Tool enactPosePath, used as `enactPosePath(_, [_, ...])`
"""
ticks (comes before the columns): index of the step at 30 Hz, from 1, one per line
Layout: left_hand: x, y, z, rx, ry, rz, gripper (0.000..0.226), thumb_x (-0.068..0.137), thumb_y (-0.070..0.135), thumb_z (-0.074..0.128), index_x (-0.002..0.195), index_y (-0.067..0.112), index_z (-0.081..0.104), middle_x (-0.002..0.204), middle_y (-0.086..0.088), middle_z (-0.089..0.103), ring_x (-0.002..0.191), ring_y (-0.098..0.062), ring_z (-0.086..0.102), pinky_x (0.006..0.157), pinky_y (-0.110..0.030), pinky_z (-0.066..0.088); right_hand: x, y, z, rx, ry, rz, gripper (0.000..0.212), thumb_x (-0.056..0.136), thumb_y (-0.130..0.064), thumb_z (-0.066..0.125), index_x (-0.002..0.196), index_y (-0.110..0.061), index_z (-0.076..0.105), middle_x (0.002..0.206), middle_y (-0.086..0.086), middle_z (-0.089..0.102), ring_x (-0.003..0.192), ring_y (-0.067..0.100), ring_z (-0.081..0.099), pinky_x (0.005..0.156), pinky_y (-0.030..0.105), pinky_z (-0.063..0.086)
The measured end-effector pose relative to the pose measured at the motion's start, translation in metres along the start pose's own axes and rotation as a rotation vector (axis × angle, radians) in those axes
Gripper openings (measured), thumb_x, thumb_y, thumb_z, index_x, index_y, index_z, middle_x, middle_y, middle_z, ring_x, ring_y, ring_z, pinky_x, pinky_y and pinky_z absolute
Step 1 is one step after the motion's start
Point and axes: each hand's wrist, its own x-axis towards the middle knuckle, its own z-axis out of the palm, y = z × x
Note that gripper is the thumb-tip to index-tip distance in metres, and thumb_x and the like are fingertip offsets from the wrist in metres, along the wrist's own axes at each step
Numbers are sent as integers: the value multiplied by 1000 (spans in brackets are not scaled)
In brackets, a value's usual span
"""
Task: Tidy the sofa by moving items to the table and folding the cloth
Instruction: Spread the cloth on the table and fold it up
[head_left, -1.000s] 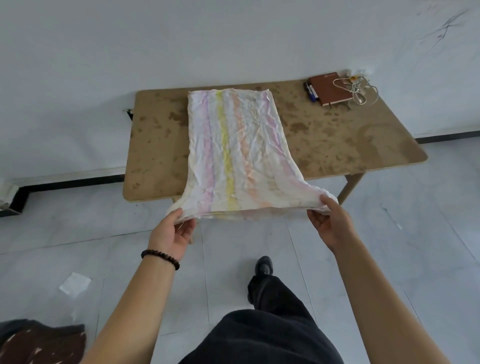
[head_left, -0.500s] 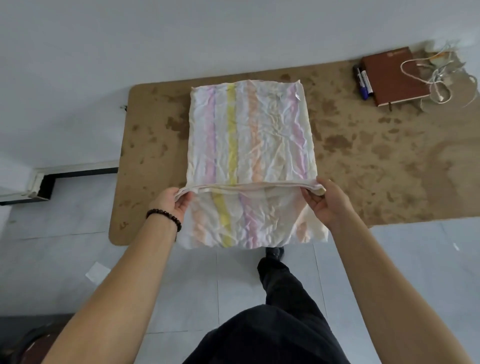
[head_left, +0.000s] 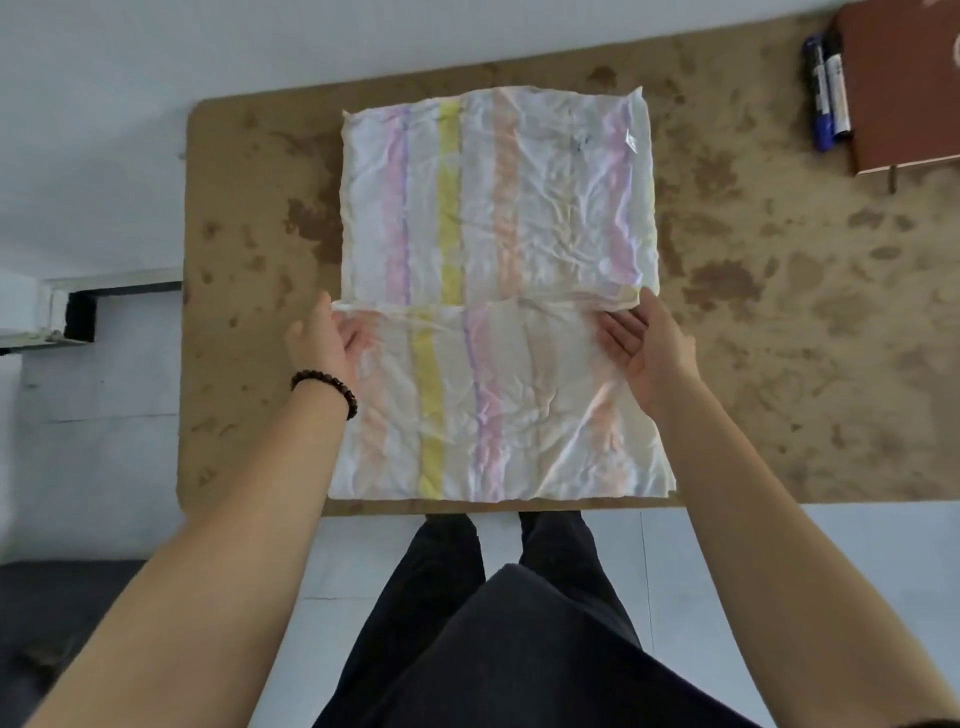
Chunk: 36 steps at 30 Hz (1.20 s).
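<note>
The stained brown wooden worktop (head_left: 779, 364) before me is carrying a crumpled white cloth with pastel stripes (head_left: 498, 208), and at its far right two blue marker pens (head_left: 828, 93) are lying beside a reddish-brown notebook (head_left: 904, 88).

Crumpled matt cloth (head_left: 498, 291), mottled matt table (head_left: 779, 312)

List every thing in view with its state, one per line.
table: stained.
cloth: wrinkled, flat on table, near part folded over.
left hand: pinches folded edge's left corner.
right hand: pinches its right corner.
notebook: closed, lying flat.
markers: lying beside notebook.
</note>
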Motion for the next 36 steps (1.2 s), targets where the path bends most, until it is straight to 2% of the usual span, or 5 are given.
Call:
enactPosePath(5, [-37, -48, -11, 909, -144, 735, 65, 97, 38, 51, 150, 10, 26, 154, -11, 33, 143, -23, 30, 116, -42, 27, -39, 39, -5, -685, 207, -558, 50, 97, -47, 52, 138, -20, 46, 124, 0, 60, 98, -1, 63, 84, 20, 52])
enactPosePath(10, [-10, -73, -17, 1669, -349, 992, 68, 96, 61, 20, 154, 26, 17, 162, -14, 1, 149, -30, -7, 116, -57, -9, -40, 93, 18, -1589, -72, -1121, 45, 103, -31, 44, 147, -19, 45, 158, 18, 30, 148, 40, 22, 120, 55, 14])
enactPosePath(16, [45, -69, -18, 1824, -229, 953, 77, 88, 78, 6, 151, 38, -12, 161, -17, -10, 147, -36, -13, 115, -62, -3, 2, 78, -44, -1948, 89, -840, 82, 92, -79, 22, 158, -37, -1, 167, 6, -7, 153, 25, -12, 122, 52, -3])
enactPosePath(28, [-5, -79, -46, 1558, -270, 1130, 69, 99, 58, 16, 156, 23, 1, 161, -20, -6, 149, -34, -7, 114, -63, -2, -41, 124, 26, -1840, -68, -1130, 66, 102, -47, 38, 158, -17, 22, 165, 18, 6, 152, 37, -3, 121, 55, -4])
enactPosePath(36, [-11, -122, -87, 1799, -389, 1080, 77, 92, 72, 13, 156, 29, 3, 162, -14, -4, 149, -32, -7, 115, -62, 1, 39, 55, 9, -1941, 42, -868, 95, 80, -92, 22, 156, -41, -2, 166, 7, -10, 151, 35, -13, 120, 56, -8])
